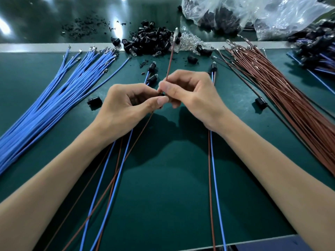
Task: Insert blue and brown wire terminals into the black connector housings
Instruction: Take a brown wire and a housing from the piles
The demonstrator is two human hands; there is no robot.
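Over the middle of the green mat, my left hand (130, 104) pinches a small black connector housing (161, 95), mostly hidden by the fingers. My right hand (190, 91) touches it and grips a brown wire (170, 57) that sticks up and away, its metal terminal (175, 31) at the far end. Another brown wire (116, 174) trails from between my hands toward the near left edge. A bundle of blue wires (59, 98) fans out on the left. Loose brown wires (282, 91) lie on the right. A heap of black housings (154, 38) sits at the back centre.
Finished blue-and-brown assemblies lie under my arms, two on the left (108, 187) and one on the right (213, 178). Single housings lie at left (94, 102) and right (261, 102). Clear plastic bags (253, 13) and another pile of assemblies (315, 49) fill the back right.
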